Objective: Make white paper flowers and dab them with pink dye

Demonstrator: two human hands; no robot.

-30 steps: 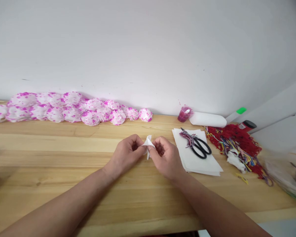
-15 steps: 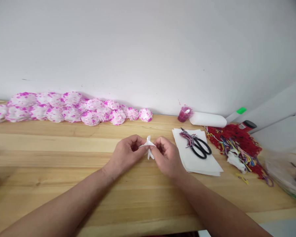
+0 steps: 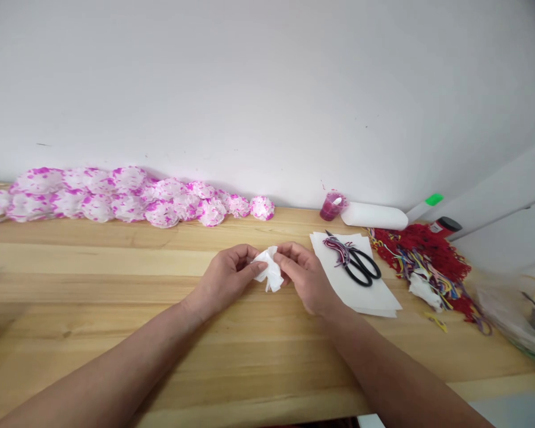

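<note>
Between my two hands, over the middle of the wooden table (image 3: 182, 356), is a small piece of crumpled white tissue paper (image 3: 271, 272), gathered and fanned out. My left hand (image 3: 229, 273) pinches its left side between thumb and fingers. On the other side, my right hand (image 3: 307, 274) grips the paper's upper right edge with thumb and fingertips; part of those fingers is hidden behind the paper. To the right of my right hand lie flat white paper sheets (image 3: 374, 300), with black-handled scissors (image 3: 360, 266) and a small bundle of purple threads (image 3: 337, 249) on top.
Pink-spotted white paper puffs (image 3: 129, 205) line the wall at left. A plastic cup of pink liquid (image 3: 332, 206), a white roll (image 3: 374, 216), a green-capped bottle (image 3: 425, 207), a black-lidded container (image 3: 446, 227), red yarn (image 3: 441, 252) and a clear plastic bag (image 3: 512, 315) stand or lie at right.
The white tissue paper has spread from a narrow twisted shape into a wider fan. My right hand has shifted slightly right, its fingers changing position on the paper; my left hand stays nearly in place.
</note>
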